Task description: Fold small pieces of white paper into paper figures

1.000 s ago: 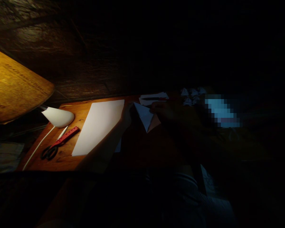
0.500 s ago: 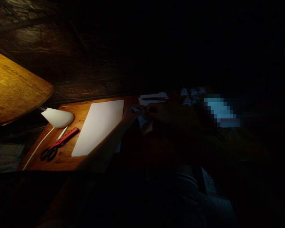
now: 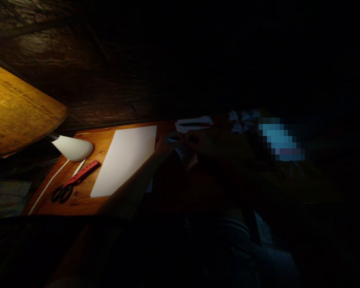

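Over the dim middle of the wooden table, my left hand (image 3: pixel 167 144) and my right hand (image 3: pixel 200 143) meet at a small piece of folded white paper (image 3: pixel 187 157). Fingers of both hands pinch its upper edge, close together, and the paper hangs below them toward me. A pale corner of it shows between the left fingers. Deep shadow hides the fingertips and the exact folds. Just left of my left hand lies a stack of white paper sheets (image 3: pixel 129 156), partly covered by my forearm.
A lamp with a white base (image 3: pixel 75 148) and a yellow shade (image 3: pixel 15 112) stands left. Near it lie black-handled scissors (image 3: pixel 61 193) and a red perforated strip (image 3: pixel 85 171). Paper scraps (image 3: pixel 183 127) lie behind my hands; several folded paper pieces (image 3: pixel 237 127) and a blurred bright screen (image 3: pixel 280 140) are right.
The folded paper has turned slightly, its lower part swinging a little to the right. My hands have shifted slightly at its upper edge and still pinch it.
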`<state>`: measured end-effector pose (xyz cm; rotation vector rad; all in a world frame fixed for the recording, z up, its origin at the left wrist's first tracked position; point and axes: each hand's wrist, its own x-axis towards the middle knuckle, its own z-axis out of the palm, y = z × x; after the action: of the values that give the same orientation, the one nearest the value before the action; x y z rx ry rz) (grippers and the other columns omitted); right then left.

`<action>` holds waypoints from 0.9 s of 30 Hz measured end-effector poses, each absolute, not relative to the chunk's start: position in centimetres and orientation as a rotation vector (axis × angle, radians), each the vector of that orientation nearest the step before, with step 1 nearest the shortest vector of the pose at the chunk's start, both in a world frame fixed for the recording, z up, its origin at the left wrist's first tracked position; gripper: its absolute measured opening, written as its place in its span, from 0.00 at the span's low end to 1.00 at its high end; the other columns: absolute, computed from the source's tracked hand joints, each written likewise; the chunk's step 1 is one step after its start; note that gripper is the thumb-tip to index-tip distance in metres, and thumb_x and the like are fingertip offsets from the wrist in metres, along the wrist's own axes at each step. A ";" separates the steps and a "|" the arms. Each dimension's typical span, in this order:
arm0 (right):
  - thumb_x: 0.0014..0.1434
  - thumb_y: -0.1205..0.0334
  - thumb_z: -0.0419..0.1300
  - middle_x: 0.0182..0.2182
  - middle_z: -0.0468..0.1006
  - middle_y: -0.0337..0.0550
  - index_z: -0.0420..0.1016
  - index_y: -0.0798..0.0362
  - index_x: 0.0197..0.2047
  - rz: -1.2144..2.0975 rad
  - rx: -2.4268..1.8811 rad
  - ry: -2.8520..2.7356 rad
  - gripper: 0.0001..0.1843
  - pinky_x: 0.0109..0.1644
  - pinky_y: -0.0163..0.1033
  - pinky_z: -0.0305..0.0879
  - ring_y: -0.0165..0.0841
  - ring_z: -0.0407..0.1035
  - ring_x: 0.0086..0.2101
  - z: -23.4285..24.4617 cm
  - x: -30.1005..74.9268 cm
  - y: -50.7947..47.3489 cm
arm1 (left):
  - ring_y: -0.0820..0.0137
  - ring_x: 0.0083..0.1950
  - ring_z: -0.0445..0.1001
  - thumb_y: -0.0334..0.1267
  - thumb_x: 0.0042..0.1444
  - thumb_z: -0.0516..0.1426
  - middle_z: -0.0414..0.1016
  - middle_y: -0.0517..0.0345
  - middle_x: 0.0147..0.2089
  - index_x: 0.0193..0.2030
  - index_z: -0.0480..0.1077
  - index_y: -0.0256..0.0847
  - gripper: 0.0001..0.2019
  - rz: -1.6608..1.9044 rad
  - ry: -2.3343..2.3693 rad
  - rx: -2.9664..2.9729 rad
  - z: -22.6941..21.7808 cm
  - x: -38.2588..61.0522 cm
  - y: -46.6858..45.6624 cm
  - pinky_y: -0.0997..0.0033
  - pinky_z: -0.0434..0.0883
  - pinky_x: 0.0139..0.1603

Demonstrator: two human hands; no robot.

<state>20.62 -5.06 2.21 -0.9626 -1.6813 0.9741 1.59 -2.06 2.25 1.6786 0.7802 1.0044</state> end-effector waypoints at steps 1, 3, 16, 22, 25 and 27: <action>0.52 0.57 0.62 0.29 0.77 0.39 0.73 0.51 0.30 0.966 -0.962 -1.679 0.07 0.42 0.40 0.65 0.33 0.68 0.33 2.2 20.6 -5.1 | 0.71 0.34 0.69 0.42 0.47 0.65 0.72 0.61 0.30 0.27 0.73 0.40 0.08 1.006 0.790 1.676 2.2 1.6 -2.1 0.70 0.65 0.39; 0.51 0.57 0.61 0.29 0.77 0.39 0.73 0.51 0.30 0.938 -0.968 -1.678 0.06 0.41 0.39 0.65 0.33 0.68 0.32 2.2 20.5 -5.1 | 0.70 0.34 0.69 0.42 0.46 0.65 0.72 0.60 0.30 0.27 0.72 0.40 0.09 1.000 0.820 1.672 2.2 1.6 -2.1 0.69 0.65 0.39; 0.50 0.59 0.62 0.28 0.78 0.39 0.74 0.51 0.28 0.932 -1.011 -1.663 0.05 0.40 0.39 0.64 0.33 0.69 0.33 2.6 20.5 -5.2 | 0.72 0.30 0.68 0.42 0.43 0.64 0.72 0.61 0.26 0.24 0.73 0.40 0.09 1.019 0.889 1.648 1.9 1.8 -1.8 0.70 0.64 0.35; 0.49 0.56 0.61 0.27 0.75 0.38 0.73 0.51 0.27 0.941 -1.005 -1.657 0.07 0.38 0.39 0.62 0.32 0.67 0.31 2.6 20.3 -5.1 | 0.71 0.31 0.68 0.43 0.42 0.64 0.73 0.61 0.26 0.23 0.72 0.41 0.09 1.028 0.918 1.645 1.6 1.8 -1.9 0.70 0.64 0.35; 0.49 0.55 0.61 0.27 0.74 0.38 0.72 0.51 0.27 0.958 -0.965 -1.660 0.08 0.38 0.39 0.61 0.32 0.66 0.31 2.6 20.3 -5.1 | 0.71 0.31 0.70 0.43 0.42 0.63 0.74 0.60 0.27 0.23 0.73 0.40 0.09 1.012 0.942 1.645 1.7 1.8 -1.9 0.70 0.64 0.35; 0.49 0.55 0.60 0.27 0.74 0.38 0.71 0.50 0.27 0.968 -0.962 -1.656 0.08 0.39 0.39 0.61 0.32 0.66 0.31 2.5 20.3 -5.0 | 0.71 0.31 0.69 0.42 0.42 0.63 0.74 0.60 0.26 0.23 0.73 0.40 0.08 1.010 0.948 1.653 1.8 1.8 -1.9 0.70 0.64 0.35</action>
<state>20.31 -5.02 2.48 -0.9617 -1.6557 0.9675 1.81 -1.85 1.76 1.6533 0.9484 1.0097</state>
